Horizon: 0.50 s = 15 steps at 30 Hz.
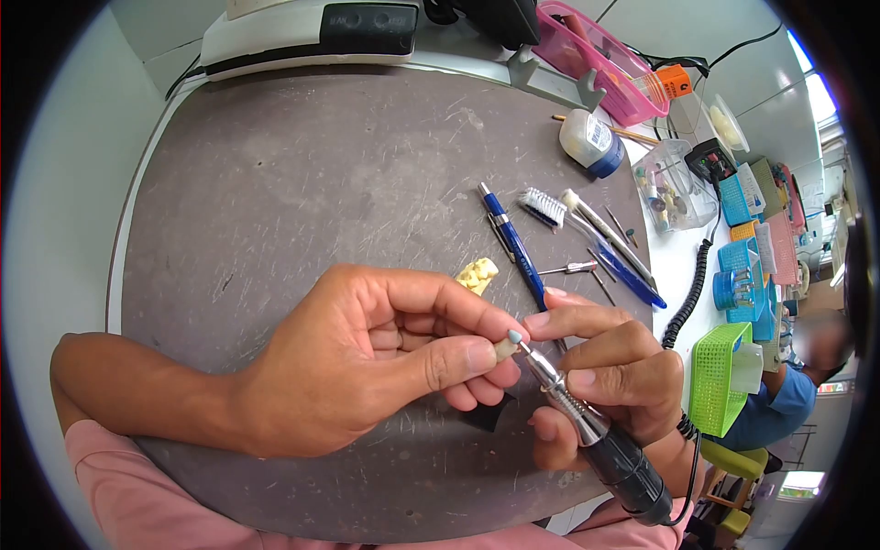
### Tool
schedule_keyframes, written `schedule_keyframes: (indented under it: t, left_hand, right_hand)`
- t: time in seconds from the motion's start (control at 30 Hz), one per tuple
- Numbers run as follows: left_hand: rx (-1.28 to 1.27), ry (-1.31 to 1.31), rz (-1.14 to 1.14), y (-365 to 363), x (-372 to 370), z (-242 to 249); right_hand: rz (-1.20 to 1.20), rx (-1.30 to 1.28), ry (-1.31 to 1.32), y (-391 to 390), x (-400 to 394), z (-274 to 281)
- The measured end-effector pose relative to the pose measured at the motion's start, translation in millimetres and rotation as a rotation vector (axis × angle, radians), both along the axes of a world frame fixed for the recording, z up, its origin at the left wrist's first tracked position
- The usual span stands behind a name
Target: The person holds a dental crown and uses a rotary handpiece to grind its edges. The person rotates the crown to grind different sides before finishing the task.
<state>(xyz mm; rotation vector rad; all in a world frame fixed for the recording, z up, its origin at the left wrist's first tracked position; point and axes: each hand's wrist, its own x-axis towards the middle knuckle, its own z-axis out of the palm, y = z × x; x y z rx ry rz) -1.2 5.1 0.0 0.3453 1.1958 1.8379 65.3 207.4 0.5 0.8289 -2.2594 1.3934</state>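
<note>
Between thumb and forefinger, my left hand pinches a small cream-coloured piece, mostly covered by the fingertips. My right hand grips a rotary handpiece with a metal nose and black body, slanting up to the left. Its pale blue-grey grinding tip is right at the cream piece, and the fingertips of both hands nearly meet there. Just beyond my left fingers lies a yellow dental model. A small dark patch shows on the grey-brown work surface below the hands.
Right of the hands lie a blue mechanical pencil, a toothbrush and several thin tools. Behind them stand a jar, a clear box and a pink basket. A green basket and a seated person are farther right.
</note>
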Motion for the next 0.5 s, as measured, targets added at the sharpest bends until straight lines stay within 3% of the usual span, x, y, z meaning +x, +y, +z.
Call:
schedule_keyframes:
  t: [0.5]
  left_hand:
    - [-0.003, -0.002, -0.003, -0.2, 0.0, -0.6]
  right_hand:
    - [-0.036, 0.006, 0.024, 1.4, 0.5, -0.9]
